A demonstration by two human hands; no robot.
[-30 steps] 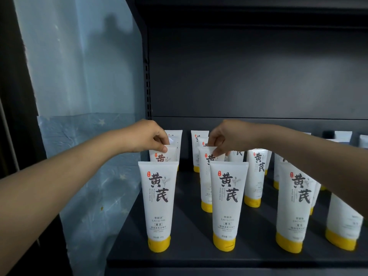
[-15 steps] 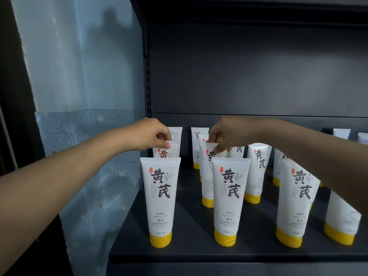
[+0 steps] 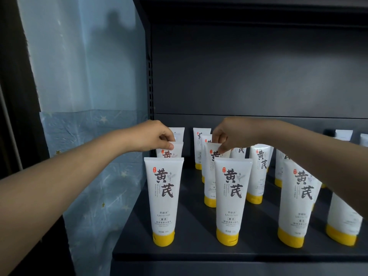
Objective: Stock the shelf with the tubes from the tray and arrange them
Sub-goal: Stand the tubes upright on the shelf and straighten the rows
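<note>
Shelf view, wide-angle: dim, cool lighting.
Light is thrown from the front. The white front tubes (image 3: 163, 196) are rendered brightest and sharp, with legible print. A soft-edged shadow (image 3: 114, 22) is cast high on the pale blue sheet (image 3: 83, 66). A faint sheen is seen on the dark back panel (image 3: 298, 76), and the top of the unit is lost in near-black. Diagonal shadows are laid across the shelf board (image 3: 191, 226). The right-edge tubes (image 3: 342, 220) are smeared and tilted by lens distortion. The rear rows are recorded softer.
</note>
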